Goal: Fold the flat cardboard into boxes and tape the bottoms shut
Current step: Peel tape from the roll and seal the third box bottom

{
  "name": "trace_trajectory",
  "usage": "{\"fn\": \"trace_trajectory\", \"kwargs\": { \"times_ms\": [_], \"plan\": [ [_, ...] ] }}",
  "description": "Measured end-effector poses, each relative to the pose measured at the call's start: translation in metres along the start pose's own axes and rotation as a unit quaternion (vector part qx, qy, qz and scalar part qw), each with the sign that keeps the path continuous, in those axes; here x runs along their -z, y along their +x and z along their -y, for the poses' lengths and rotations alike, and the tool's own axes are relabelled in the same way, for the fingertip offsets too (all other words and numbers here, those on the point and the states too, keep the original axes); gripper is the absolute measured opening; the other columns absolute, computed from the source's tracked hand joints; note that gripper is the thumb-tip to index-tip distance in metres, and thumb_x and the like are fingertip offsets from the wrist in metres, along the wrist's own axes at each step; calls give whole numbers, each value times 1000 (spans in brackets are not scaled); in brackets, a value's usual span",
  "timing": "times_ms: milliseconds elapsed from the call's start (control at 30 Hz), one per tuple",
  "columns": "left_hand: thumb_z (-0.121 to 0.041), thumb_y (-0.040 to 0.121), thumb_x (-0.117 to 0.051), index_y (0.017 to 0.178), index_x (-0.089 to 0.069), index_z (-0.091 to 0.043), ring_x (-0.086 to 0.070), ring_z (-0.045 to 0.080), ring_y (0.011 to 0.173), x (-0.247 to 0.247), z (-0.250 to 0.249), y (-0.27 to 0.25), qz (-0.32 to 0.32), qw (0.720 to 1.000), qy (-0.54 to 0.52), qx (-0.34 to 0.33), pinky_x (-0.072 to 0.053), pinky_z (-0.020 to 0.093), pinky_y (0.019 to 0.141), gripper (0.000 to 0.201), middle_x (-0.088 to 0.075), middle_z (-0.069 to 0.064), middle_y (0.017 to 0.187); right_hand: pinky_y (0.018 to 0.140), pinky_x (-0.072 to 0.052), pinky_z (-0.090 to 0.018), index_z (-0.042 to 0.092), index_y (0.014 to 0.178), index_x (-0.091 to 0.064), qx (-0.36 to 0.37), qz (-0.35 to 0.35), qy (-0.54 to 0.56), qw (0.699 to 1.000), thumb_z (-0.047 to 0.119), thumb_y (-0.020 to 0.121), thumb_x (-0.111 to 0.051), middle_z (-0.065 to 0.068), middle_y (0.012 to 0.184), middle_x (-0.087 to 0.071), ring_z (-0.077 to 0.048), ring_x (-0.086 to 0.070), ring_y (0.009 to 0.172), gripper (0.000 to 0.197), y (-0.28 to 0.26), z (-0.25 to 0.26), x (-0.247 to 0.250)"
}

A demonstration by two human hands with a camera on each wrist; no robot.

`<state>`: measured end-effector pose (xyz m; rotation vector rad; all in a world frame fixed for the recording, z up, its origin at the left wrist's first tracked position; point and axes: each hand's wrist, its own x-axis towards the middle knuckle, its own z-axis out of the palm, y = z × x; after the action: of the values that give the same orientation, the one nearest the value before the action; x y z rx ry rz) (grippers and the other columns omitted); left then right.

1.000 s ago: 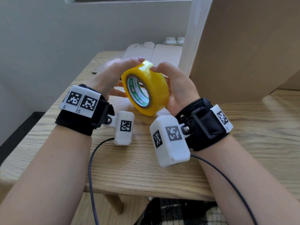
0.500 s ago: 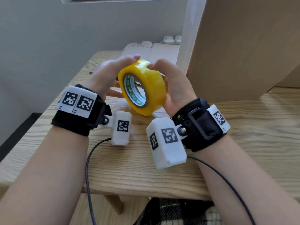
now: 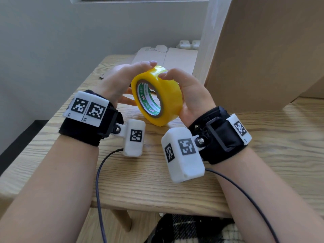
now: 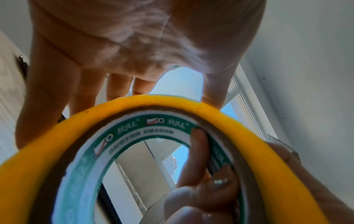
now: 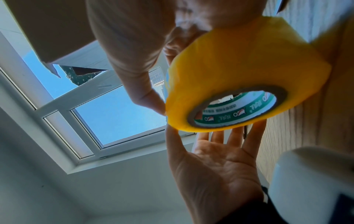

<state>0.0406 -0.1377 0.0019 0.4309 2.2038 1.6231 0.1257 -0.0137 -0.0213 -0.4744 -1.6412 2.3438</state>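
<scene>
**Above the surface: tape roll held in both hands, free end not yet drawn**

Above the wooden surface (image 3: 263, 137), at the centre of the head view, the yellow tape roll (image 3: 157, 95) is held on edge between both hands. The left hand (image 3: 119, 81) holds it from 9 o'clock, thumb on the top of the roll and fingers reaching behind; the right hand (image 3: 191, 95) cups it from 3 o'clock, thumb on the outer winding and fingers hooked through the core, as the left wrist view shows. Each grip is thus closed on the roll.

Judged from this, taping is only being prepared: the thumbs appear to be searching for the tape's end, and no strip has been pulled. A tall cardboard panel (image 3: 263, 55) stands at 2 o'clock and seems part of an erected box; flat cardboard (image 3: 175, 57) lies at 12 o'clock, still to be folded.

The standing box is cut off by the frame, so its bottom flaps and any tape on them cannot be seen. The tape's free end is not distinguishable.
</scene>
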Motion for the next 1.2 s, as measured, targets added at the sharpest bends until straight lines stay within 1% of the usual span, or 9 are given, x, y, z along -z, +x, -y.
{"fn": "trace_trajectory", "kwargs": {
  "times_ms": [67, 300, 433, 533, 667, 800, 900, 1133, 1200],
  "plan": [
    [-58, 72, -70, 114, -68, -26, -70, 25, 96, 0, 0, 0, 1, 1000, 5, 1, -58, 44, 83, 53, -74, 2, 98, 98, -50, -55, 19, 102, -68, 0, -6, -2, 1000, 30, 57, -77, -11, 111, -71, -34, -65, 107, 47, 2, 0, 0],
    [-57, 82, -64, 116, -65, -20, -69, 26, 97, -2, -1, 1, -10, 1000, 24, -7, -57, 45, 84, 50, -73, 5, 103, 97, -50, -56, 18, 106, -68, -18, -4, -9, 1000, 33, 56, -76, -12, 113, -70, -35, -65, 107, 52, 2, 1, 0],
    [-60, 82, -65, 116, -65, -21, -69, 26, 99, -1, 0, 2, -11, 1000, 19, 1, -57, 46, 85, 52, -73, 4, 104, 100, -49, -55, 21, 97, -66, -7, -5, -19, 1000, 29, 74, -75, -10, 110, -70, -33, -65, 108, 26, -1, 2, 1],
    [-62, 80, -65, 114, -66, -23, -69, 25, 97, 0, 0, 2, -16, 1000, 17, 6, -58, 46, 84, 52, -73, 3, 102, 101, -48, -56, 19, 91, -67, -3, 14, -9, 1000, 22, 78, -71, -9, 101, -71, -33, -66, 105, 14, -2, 2, 3],
    [-62, 80, -66, 114, -66, -24, -70, 25, 95, 0, 0, 2, -18, 1000, 14, 6, -59, 44, 82, 51, -74, 2, 100, 101, -48, -56, 18, 96, -67, -4, 24, -9, 1000, 20, 76, -73, -10, 104, -71, -34, -66, 107, 21, -2, 1, 4],
    [-62, 79, -66, 114, -67, -22, -71, 25, 95, 1, 1, 3, -17, 1000, 13, -1, -59, 44, 81, 54, -75, 2, 99, 101, -46, -57, 21, 90, -70, 13, 7, -16, 1000, 28, 60, -76, -10, 108, -72, -34, -65, 109, 31, -1, -1, 0],
    [-65, 77, -67, 114, -67, -20, -71, 25, 95, 2, 3, 4, -18, 1000, 19, -8, -59, 47, 83, 58, -75, 3, 100, 102, -46, -56, 22, 97, -69, 14, -3, -25, 1000, 31, 56, -76, -9, 112, -71, -33, -63, 111, 42, 0, -1, -3],
    [-74, 68, -69, 106, -70, -16, -74, 24, 88, 3, 4, 5, -25, 998, 44, -35, -60, 48, 79, 69, -76, 4, 94, 99, -49, -55, 20, 103, -69, 4, -10, -32, 999, 33, 56, -78, -9, 110, -72, -32, -65, 108, 50, 0, 1, 1],
    [-73, 69, -69, 106, -71, -16, -74, 23, 88, 2, 4, 5, -26, 998, 44, -34, -60, 48, 79, 68, -76, 4, 94, 99, -49, -54, 20, 99, -69, 4, -9, -34, 999, 31, 62, -79, -9, 108, -72, -31, -66, 107, 41, -1, 1, 2]
  ]
}}
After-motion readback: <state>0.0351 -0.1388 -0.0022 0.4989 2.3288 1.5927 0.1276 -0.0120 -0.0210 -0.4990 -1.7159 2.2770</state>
